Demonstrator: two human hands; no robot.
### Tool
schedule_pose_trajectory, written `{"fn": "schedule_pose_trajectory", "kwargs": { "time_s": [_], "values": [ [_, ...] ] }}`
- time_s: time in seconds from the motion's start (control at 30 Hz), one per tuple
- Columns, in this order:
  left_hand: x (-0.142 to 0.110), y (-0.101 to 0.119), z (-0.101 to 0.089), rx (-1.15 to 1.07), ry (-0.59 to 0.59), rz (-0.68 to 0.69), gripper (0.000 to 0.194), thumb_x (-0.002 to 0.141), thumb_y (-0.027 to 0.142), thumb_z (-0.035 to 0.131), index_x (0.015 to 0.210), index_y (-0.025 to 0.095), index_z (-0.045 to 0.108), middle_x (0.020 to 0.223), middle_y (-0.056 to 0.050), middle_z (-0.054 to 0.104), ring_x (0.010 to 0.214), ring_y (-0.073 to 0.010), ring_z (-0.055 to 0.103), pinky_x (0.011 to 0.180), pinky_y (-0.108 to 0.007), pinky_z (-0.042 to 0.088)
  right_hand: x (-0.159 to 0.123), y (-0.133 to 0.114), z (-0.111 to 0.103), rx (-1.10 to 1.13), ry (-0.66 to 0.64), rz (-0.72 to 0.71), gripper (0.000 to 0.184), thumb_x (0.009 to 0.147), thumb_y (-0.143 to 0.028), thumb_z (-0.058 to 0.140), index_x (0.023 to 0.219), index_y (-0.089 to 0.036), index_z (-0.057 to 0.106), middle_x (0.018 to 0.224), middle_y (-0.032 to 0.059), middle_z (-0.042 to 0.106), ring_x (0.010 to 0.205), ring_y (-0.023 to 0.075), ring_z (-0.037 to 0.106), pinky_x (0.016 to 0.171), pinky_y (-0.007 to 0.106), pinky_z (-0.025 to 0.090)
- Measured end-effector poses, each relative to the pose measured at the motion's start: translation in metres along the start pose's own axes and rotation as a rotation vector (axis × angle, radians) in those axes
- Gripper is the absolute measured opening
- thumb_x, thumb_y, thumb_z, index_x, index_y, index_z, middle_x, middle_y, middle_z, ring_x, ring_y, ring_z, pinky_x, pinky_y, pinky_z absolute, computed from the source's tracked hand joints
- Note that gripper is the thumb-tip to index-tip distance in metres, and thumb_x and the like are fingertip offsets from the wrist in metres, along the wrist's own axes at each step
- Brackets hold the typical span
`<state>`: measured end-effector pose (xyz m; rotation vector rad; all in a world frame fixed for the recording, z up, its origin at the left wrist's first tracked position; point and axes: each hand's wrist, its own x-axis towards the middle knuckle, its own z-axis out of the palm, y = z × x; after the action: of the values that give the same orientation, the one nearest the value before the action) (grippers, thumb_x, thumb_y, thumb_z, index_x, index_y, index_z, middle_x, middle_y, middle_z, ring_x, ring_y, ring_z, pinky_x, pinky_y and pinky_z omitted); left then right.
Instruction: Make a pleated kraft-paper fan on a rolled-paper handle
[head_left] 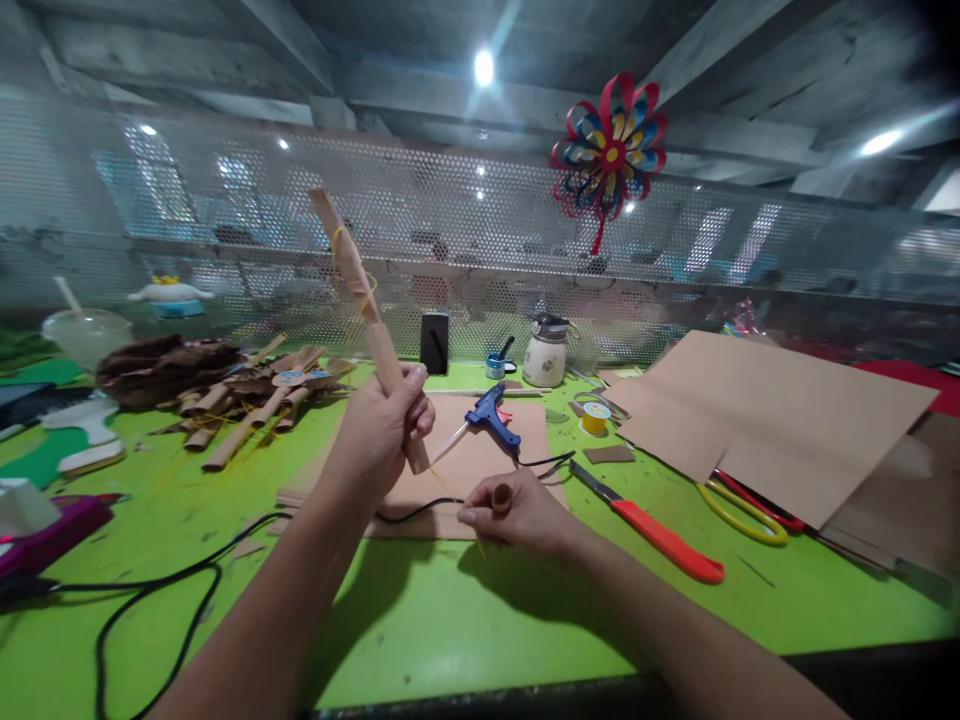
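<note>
Moderately dim interior, lit by small white ceiling lamps (484,68) that flare into pale bluish streaks. The bright green tabletop (465,630) is better lit than the grey concrete ceiling (570,30); soft, dark shadows lie on it beneath both forearms. Glints dot the perforated grey metal screen (450,210). The central area is moderately sharp, the outer areas softer and smeared, with wide-angle stretching at the edges and a blackened upper right corner.

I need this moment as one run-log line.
left hand: holding long brown piece; right hand: holding small brown roll; glue gun: on brown sheets; knife: on table
</note>
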<state>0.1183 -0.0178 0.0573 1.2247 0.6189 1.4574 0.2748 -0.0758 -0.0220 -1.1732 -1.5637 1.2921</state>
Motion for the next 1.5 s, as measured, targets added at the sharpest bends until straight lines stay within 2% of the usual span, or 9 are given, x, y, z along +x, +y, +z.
{"fn": "schedule_pose_trajectory", "kwargs": {
  "time_s": [0.17, 0.3, 0.5, 0.73, 0.87, 1.03, 1.17, 1.27, 1.5],
  "values": [
    [-0.003, -0.01, 0.002, 0.159, -0.054, -0.059, 0.013, 0.084, 0.019, 0.061, 0.084, 0.017, 0.048, 0.046, 0.011, 0.04, 0.039, -0.0052, 0.041, 0.041, -0.015, 0.032, -0.003, 0.0, -0.008, -0.32, -0.004, -0.021, 0.014, 0.074, -0.024, 0.067, 0.071, -0.01, 0.069, 0.055, -0.0008, 0.055, 0.048, 0.0075, 0.041, 0.046, 0.02, 0.031],
    [-0.005, -0.014, 0.006, 0.093, -0.086, -0.083, 0.014, 0.084, 0.02, 0.062, 0.084, 0.017, 0.048, 0.046, 0.011, 0.039, 0.039, -0.0053, 0.04, 0.041, -0.015, 0.032, -0.004, 0.004, -0.013, -0.428, -0.078, -0.064, 0.01, 0.075, -0.019, 0.065, 0.073, -0.01, 0.069, 0.058, 0.0009, 0.059, 0.052, 0.0088, 0.046, 0.048, 0.019, 0.032],
    [-0.002, -0.014, 0.002, -0.241, -0.084, -0.257, 0.02, 0.082, 0.014, 0.064, 0.072, 0.016, 0.047, 0.046, 0.009, 0.039, 0.039, -0.0044, 0.038, 0.038, -0.014, 0.029, -0.005, -0.003, -0.016, -0.285, -0.123, 0.011, 0.016, 0.074, -0.027, 0.069, 0.073, -0.011, 0.066, 0.055, -0.0032, 0.052, 0.049, 0.0066, 0.041, 0.046, 0.018, 0.03],
    [0.013, -0.039, -0.016, -0.312, 0.088, -0.417, 0.02, 0.088, 0.011, 0.057, 0.071, 0.015, 0.046, 0.048, 0.008, 0.038, 0.041, -0.0043, 0.04, 0.039, -0.013, 0.033, 0.001, 0.005, -0.018, -0.084, -0.125, 0.076, 0.028, 0.071, -0.038, 0.073, 0.07, -0.013, 0.06, 0.049, -0.005, 0.052, 0.041, 0.0058, 0.041, 0.042, 0.019, 0.032],
    [0.019, -0.051, -0.025, -0.304, 0.151, -0.534, 0.012, 0.091, 0.02, 0.056, 0.081, 0.013, 0.054, 0.062, 0.006, 0.049, 0.047, -0.0057, 0.048, 0.042, -0.017, 0.041, 0.006, 0.015, -0.019, 0.044, -0.088, 0.136, 0.034, 0.063, -0.038, 0.079, 0.069, -0.014, 0.057, 0.056, -0.0004, 0.062, 0.043, 0.0063, 0.048, 0.042, 0.018, 0.034],
    [0.016, -0.048, -0.026, -0.268, 0.13, -0.556, 0.009, 0.089, 0.007, 0.048, 0.092, 0.015, 0.052, 0.063, -0.001, 0.056, 0.061, -0.0184, 0.066, 0.058, -0.033, 0.058, 0.008, 0.02, -0.028, 0.238, -0.13, 0.112, 0.04, 0.062, -0.041, 0.08, 0.077, -0.015, 0.054, 0.066, 0.0048, 0.07, 0.039, 0.0075, 0.051, 0.039, 0.019, 0.036],
    [0.006, -0.037, -0.024, -0.239, 0.055, -0.527, 0.014, 0.093, 0.018, 0.045, 0.106, 0.019, 0.05, 0.084, -0.013, 0.068, 0.076, -0.0277, 0.072, 0.067, -0.046, 0.059, 0.008, 0.018, -0.033, 0.254, -0.105, 0.083, 0.036, 0.064, -0.038, 0.079, 0.08, -0.013, 0.058, 0.055, -0.0008, 0.065, 0.035, 0.0048, 0.046, 0.037, 0.016, 0.034],
    [0.0, -0.035, -0.024, -0.226, 0.051, -0.5, 0.015, 0.094, 0.022, 0.044, 0.109, 0.019, 0.048, 0.09, -0.016, 0.069, 0.074, -0.0249, 0.072, 0.062, -0.037, 0.059, 0.006, 0.015, -0.033, 0.226, -0.106, 0.074, 0.036, 0.063, -0.036, 0.079, 0.083, -0.011, 0.062, 0.051, -0.0023, 0.062, 0.034, 0.004, 0.042, 0.035, 0.016, 0.029],
    [-0.001, -0.049, -0.028, -0.243, 0.128, -0.472, 0.008, 0.093, 0.017, 0.044, 0.093, 0.014, 0.052, 0.052, 0.002, 0.051, 0.035, -0.0067, 0.046, 0.034, -0.013, 0.037, 0.003, 0.01, -0.036, 0.134, -0.117, 0.077, 0.04, 0.057, -0.035, 0.084, 0.082, -0.009, 0.066, 0.05, -0.0033, 0.06, 0.036, 0.0046, 0.042, 0.038, 0.018, 0.03]
  ]
}}
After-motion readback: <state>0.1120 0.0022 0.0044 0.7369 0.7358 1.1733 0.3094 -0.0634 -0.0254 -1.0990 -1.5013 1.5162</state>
